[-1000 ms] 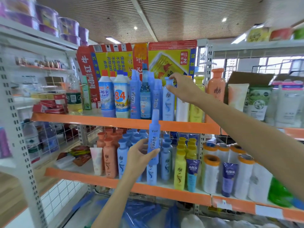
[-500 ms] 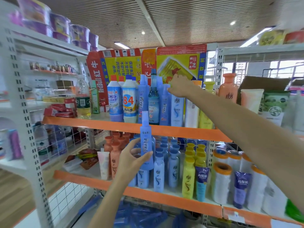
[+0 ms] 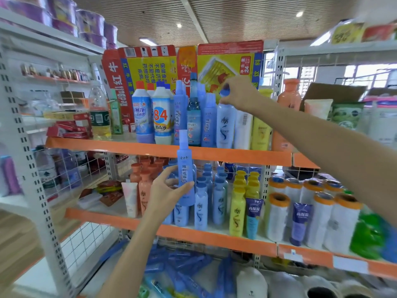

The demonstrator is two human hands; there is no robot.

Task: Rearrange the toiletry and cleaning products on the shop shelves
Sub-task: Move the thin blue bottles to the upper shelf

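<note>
My left hand (image 3: 166, 193) grips a tall slim blue spray bottle (image 3: 185, 166) upright, in front of the edge of the upper orange shelf (image 3: 120, 145). My right hand (image 3: 238, 93) pinches the blue cap of a pale blue shampoo bottle (image 3: 225, 125) that stands on the upper shelf. That bottle sits between a row of slim blue spray bottles (image 3: 207, 119) on its left and a white bottle (image 3: 242, 130) on its right.
Bleach bottles (image 3: 162, 117) and a red-and-yellow carton (image 3: 150, 67) stand at the upper shelf's left and back. The lower shelf (image 3: 214, 237) carries orange, blue and yellow shampoo bottles, tubes and white rolls (image 3: 277, 214). Blue packets lie on the bottom level (image 3: 182, 267).
The view has shifted, so the shelves sit further right in frame. My right hand stays on the shampoo bottle's cap. My left hand keeps the spray bottle in front of the upper shelf edge.
</note>
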